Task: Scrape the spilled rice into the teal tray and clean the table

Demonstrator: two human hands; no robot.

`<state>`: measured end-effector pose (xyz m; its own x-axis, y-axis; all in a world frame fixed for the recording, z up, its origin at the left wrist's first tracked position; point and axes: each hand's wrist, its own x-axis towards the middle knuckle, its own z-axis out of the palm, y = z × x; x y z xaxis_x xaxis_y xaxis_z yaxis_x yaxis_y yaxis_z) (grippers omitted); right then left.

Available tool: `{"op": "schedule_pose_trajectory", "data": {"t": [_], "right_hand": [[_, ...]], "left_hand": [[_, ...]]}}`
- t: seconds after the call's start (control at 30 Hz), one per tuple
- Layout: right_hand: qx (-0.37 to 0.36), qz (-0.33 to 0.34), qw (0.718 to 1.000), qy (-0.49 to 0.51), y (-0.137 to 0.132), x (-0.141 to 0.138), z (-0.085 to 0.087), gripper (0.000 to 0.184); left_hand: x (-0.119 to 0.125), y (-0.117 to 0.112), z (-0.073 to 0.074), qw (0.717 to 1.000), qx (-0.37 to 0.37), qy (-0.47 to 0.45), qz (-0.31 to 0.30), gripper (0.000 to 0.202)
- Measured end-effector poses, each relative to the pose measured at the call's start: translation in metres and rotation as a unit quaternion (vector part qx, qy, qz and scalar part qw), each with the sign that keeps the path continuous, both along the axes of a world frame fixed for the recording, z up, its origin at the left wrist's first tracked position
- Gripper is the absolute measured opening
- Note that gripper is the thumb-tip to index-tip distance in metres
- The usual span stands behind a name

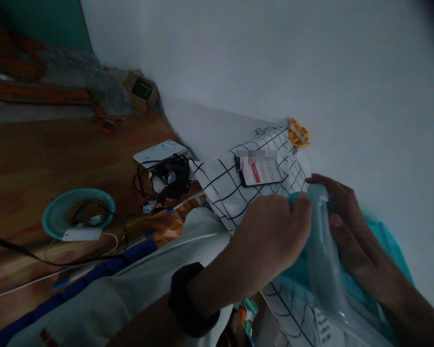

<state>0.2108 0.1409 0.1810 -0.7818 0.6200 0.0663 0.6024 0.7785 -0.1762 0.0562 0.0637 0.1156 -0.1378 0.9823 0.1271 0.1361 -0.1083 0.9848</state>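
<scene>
My left hand [275,231], with a black band [190,299] on its wrist, is closed in a pinch at the edge of a teal plastic bag [390,241]. Right beside its fingertips stands a long, translucent whitish plastic piece [323,260], blurred and hanging downward. Around the upper part of that piece my right hand [350,231] is closed, thumb on the near side and fingers behind. The teal bag spreads behind and below both hands. What lies inside it is hidden.
A phone [262,171] with a lit screen lies on a black-and-white checked cloth [219,185] against the wall. An orange bundle [298,134] sits at the cloth's far corner. On the wooden floor are a teal basin [48,217], a power strip [82,234], cables and a cardboard box [132,82].
</scene>
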Motion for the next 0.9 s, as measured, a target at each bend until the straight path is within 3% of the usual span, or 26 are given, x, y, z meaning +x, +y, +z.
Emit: {"op": "schedule_pose_trajectory", "data": {"t": [0.13,0.27,0.4,0.53,0.63,0.77,0.9], "right_hand": [[-0.013,-0.002,1.0,0.0,0.001,0.003,-0.002,0.053],[-0.04,0.018,0.999,0.018,0.007,0.006,-0.002,0.059],[-0.087,0.028,0.992,0.09,0.011,0.014,0.009,0.057],[-0.033,-0.044,0.991,0.118,0.003,0.049,0.019,0.064],[-0.001,-0.157,0.975,0.156,-0.012,0.092,0.006,0.068],[-0.136,-0.273,0.929,0.209,-0.036,0.126,-0.024,0.078],[-0.201,-0.291,0.894,0.275,-0.048,0.121,-0.031,0.077]], "left_hand": [[-0.013,0.006,0.007,0.996,-0.055,-0.064,-0.034,0.05],[-0.022,0.013,0.006,0.941,-0.171,-0.27,-0.114,0.042],[-0.027,0.016,0.002,0.929,-0.166,-0.3,-0.141,0.035],[-0.033,0.02,0.005,0.923,-0.162,-0.314,-0.152,0.038],[-0.034,0.026,0.01,0.927,-0.182,-0.292,-0.149,0.045],[-0.027,0.031,0.015,0.931,-0.205,-0.27,-0.132,0.042],[-0.021,0.032,0.02,0.938,-0.195,-0.262,-0.114,0.037]]}}
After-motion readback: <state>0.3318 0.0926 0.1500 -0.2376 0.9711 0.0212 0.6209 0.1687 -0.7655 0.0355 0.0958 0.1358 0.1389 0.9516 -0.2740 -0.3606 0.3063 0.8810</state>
